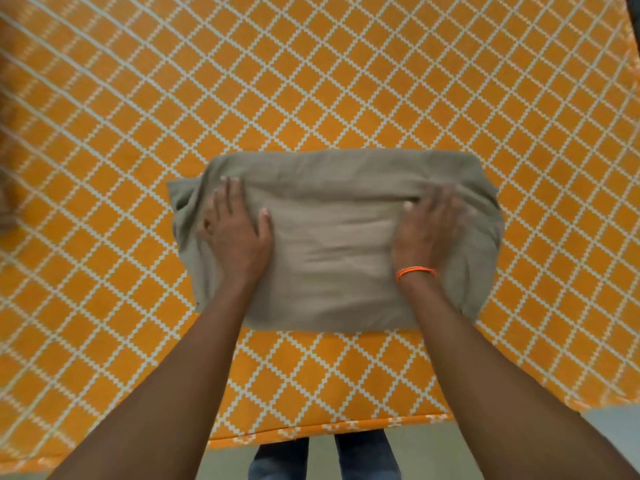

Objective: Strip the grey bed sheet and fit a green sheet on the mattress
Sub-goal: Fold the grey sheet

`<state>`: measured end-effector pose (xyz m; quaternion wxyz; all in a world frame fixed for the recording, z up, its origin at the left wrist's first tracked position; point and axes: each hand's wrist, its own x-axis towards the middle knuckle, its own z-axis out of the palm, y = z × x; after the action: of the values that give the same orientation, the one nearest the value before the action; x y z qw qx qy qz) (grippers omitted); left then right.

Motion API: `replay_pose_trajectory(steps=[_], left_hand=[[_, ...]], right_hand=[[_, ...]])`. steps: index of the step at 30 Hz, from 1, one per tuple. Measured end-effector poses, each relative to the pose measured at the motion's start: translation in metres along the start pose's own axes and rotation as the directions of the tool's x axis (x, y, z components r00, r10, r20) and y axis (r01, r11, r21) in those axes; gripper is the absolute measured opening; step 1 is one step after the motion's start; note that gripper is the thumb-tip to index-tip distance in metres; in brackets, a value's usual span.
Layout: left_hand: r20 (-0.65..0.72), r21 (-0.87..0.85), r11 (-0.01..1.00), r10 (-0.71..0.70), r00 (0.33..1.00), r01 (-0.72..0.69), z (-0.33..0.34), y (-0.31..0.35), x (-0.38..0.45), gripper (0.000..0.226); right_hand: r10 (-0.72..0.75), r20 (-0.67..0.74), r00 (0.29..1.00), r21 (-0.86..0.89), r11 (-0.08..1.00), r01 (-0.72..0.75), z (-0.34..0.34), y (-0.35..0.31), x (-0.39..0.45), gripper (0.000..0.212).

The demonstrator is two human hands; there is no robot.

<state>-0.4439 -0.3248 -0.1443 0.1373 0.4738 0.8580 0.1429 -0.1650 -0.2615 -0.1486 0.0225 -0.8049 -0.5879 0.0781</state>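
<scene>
With the left hand [235, 233] and right hand [427, 230] flat and open on the folded sheet [332, 244], near the mattress [346, 81] front edge, she should press outward, evenly.

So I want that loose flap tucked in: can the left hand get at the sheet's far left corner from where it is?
Probably yes: the left hand lies flat on the sheet, the corner just beside its fingers, nothing between.

orange thread bracelet [415, 271] on a wrist, blue jeans [363, 457] below the bed edge, pale floor [436, 455]
</scene>
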Motion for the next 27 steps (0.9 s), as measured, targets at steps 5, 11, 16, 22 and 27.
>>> replay_pose_trajectory(steps=[5, 11, 16, 22, 27], left_hand=[[0.105, 0.137, 0.909, 0.382, 0.918, -0.394, 0.024, 0.004, 0.001, 0.060], [0.141, 0.229, 0.942, 0.216, 0.966, -0.244, 0.024, -0.030, 0.023, 0.077], [0.159, 0.167, 0.974, 0.128, 0.979, -0.154, 0.020, -0.035, 0.034, 0.092], [0.197, 0.145, 0.988, 0.025, 0.980, -0.054, 0.019, -0.030, 0.035, 0.074], [0.216, 0.109, 0.992, 0.037, 0.976, -0.062, 0.016, -0.032, 0.035, 0.074]], right_hand=[[-0.713, 0.102, 0.694, -0.027, 0.695, 0.718, 0.036, -0.125, -0.062, 0.057], [-0.721, 0.197, 0.665, -0.002, 0.678, 0.735, 0.057, -0.105, -0.034, 0.060], [-0.624, 0.184, 0.759, 0.017, 0.775, 0.632, 0.048, -0.066, 0.008, 0.062], [-0.374, 0.212, 0.903, -0.065, 0.916, 0.395, 0.028, 0.006, 0.045, 0.063], [-0.237, 0.281, 0.930, -0.008, 0.968, 0.249, 0.017, 0.058, 0.050, 0.068]])
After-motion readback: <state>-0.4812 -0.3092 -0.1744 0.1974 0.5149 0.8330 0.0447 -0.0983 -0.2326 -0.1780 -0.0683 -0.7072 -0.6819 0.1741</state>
